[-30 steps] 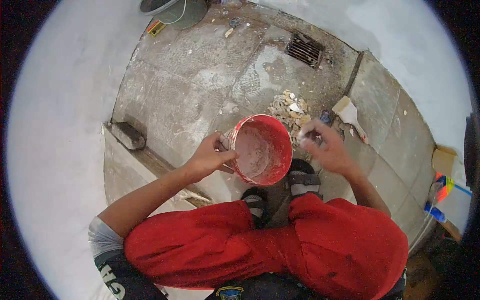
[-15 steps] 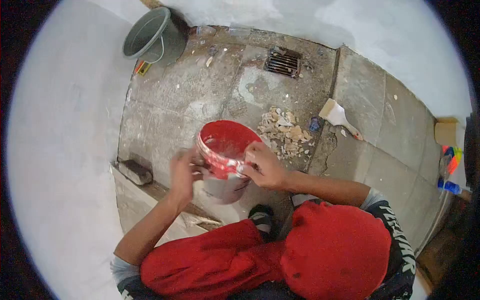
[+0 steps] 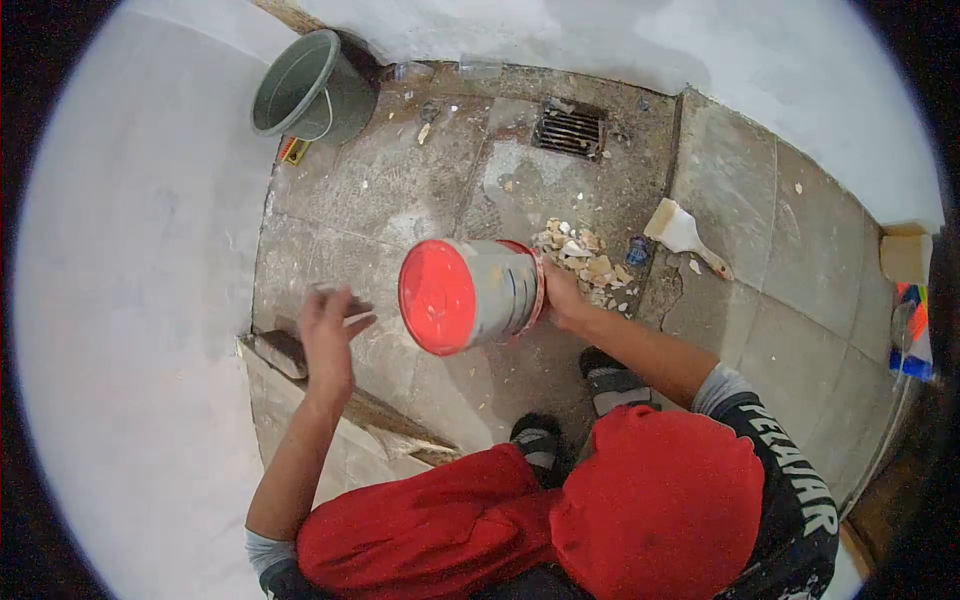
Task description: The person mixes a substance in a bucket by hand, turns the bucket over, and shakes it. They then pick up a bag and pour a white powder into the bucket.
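A small paint bucket with grey-white sides hangs tipped on its side above the floor. Its red round base faces left and toward me, while the red rim points right. My right hand grips that rim; some of its fingers are hidden behind it. Off to the left, my left hand is apart from the bucket, fingers spread and slightly blurred, holding nothing. Below the bucket's mouth side lies a pile of broken plaster flakes. The bucket's inside is turned out of sight.
A wide brush lies right of the pile, near a crumpled blue scrap. A dark green bucket stands in the back left corner. Beyond the pile is a floor drain grate. A dark block rests by the left ledge.
The bucket has turned from roughly upright onto its side, base to the left. My left hand has let go of it and moved left; my right hand keeps its hold.
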Motion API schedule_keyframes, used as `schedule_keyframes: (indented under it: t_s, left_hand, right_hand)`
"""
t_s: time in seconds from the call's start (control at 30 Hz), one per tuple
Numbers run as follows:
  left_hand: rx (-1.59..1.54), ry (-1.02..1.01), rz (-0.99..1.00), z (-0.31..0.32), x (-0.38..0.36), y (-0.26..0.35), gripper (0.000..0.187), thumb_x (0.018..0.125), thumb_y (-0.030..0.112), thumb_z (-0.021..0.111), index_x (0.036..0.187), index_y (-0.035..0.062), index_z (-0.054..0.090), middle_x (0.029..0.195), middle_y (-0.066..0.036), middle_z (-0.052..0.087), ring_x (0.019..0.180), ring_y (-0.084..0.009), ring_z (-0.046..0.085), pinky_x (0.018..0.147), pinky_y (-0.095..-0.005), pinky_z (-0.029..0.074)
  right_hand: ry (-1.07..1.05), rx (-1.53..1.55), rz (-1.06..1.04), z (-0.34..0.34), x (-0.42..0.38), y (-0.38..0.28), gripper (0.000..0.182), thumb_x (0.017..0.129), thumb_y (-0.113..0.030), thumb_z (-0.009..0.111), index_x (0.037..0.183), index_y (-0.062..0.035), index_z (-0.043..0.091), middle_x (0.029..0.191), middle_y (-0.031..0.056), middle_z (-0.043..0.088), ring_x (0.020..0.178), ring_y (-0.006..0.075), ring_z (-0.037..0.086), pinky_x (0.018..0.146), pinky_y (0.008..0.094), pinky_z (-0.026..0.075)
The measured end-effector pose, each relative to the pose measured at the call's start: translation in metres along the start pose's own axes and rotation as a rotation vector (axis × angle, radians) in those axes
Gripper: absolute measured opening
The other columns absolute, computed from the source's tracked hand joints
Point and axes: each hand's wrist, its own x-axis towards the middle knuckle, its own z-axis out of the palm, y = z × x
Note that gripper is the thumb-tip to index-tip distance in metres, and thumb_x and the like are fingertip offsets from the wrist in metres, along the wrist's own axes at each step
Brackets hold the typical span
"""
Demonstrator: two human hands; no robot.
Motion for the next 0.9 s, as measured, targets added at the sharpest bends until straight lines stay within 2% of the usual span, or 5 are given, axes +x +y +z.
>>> schedule_keyframes:
  t_s: [0.17, 0.43, 0.53, 0.67, 0.9]
  left_hand:
    - [0.551, -0.186, 0.052, 0.003, 0.004, -0.046, 0.035, 0.098, 0.026, 0.055, 0.122, 0.0000, 0.051, 0.119, -0.013, 0.055, 0.111, -0.0216, 0.055, 0.095, -0.0387, 0.047]
    - [0.172, 0.029, 0.525, 0.008, 0.012, 0.017, 0.035, 0.101, 0.032, 0.049, 0.117, 0.0004, 0.052, 0.119, -0.013, 0.055, 0.116, -0.0232, 0.053, 0.102, -0.0414, 0.041]
    - [0.095, 0.141, 0.529, -0.003, 0.019, 0.012, 0.034, 0.101, 0.033, 0.049, 0.115, 0.0021, 0.051, 0.117, -0.013, 0.055, 0.115, -0.0246, 0.054, 0.101, -0.0428, 0.043]
    - [0.063, 0.140, 0.250, -0.014, 0.019, -0.026, 0.027, 0.100, 0.023, 0.048, 0.116, 0.0017, 0.047, 0.113, -0.012, 0.054, 0.110, -0.0238, 0.055, 0.095, -0.0409, 0.046]
    - [-0.055, 0.259, -0.083, -0.029, 0.028, -0.052, 0.035, 0.097, 0.031, 0.048, 0.117, 0.0022, 0.048, 0.113, -0.015, 0.055, 0.109, -0.0289, 0.058, 0.092, -0.0454, 0.048]
  right_hand:
    - [-0.139, 0.067, 0.017, 0.009, 0.014, -0.021, 0.052, 0.105, -0.040, 0.036, 0.123, 0.0032, 0.057, 0.117, 0.0158, 0.066, 0.104, 0.0277, 0.064, 0.091, 0.0432, 0.051]
    - [-0.181, 0.072, 0.036, 0.063, -0.046, -0.080, 0.050, 0.103, -0.044, 0.040, 0.125, -0.0032, 0.060, 0.120, 0.0124, 0.066, 0.106, 0.0253, 0.065, 0.094, 0.0411, 0.050]
    - [-0.160, 0.115, -0.054, 0.043, -0.007, -0.034, 0.056, 0.098, -0.049, 0.044, 0.099, 0.0013, 0.069, 0.097, 0.0170, 0.071, 0.088, 0.0307, 0.068, 0.081, 0.0433, 0.051]
    - [0.172, -0.647, -0.291, 0.012, 0.018, -0.001, 0.067, 0.097, -0.052, 0.035, 0.090, 0.0074, 0.067, 0.089, 0.0301, 0.067, 0.094, 0.0422, 0.065, 0.083, 0.0469, 0.049]
    - [-0.152, 0.173, 0.097, 0.073, -0.005, -0.056, 0.057, 0.097, -0.048, 0.041, 0.118, 0.0001, 0.063, 0.114, 0.0220, 0.067, 0.100, 0.0346, 0.067, 0.088, 0.0497, 0.050]
